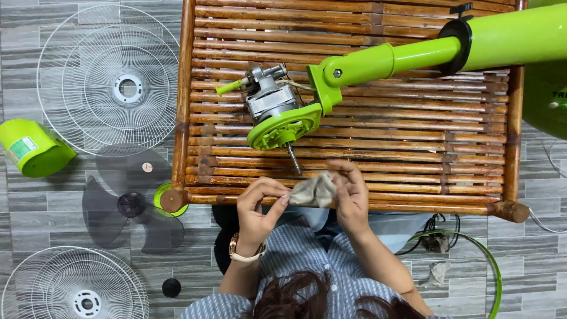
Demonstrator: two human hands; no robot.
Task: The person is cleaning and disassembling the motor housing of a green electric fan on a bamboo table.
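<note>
Head view: left hand (258, 204) and right hand (348, 192) both pinch a grey rag (313, 191) at the near edge of the bamboo table (413, 136); rag looks light, limp, non-slip, best pinched by its edges

Bamboo slat table (413, 127): bears a green fan stand (413, 56) lying across it, bare motor (271, 97) at its end.

Grey tiled floor (35, 207): two white wire grilles (109, 80) (74, 283), dark fan blade (133, 204), green motor cover (32, 147), small black cap (171, 287), green ring (490, 266), grey rag (437, 273).
</note>
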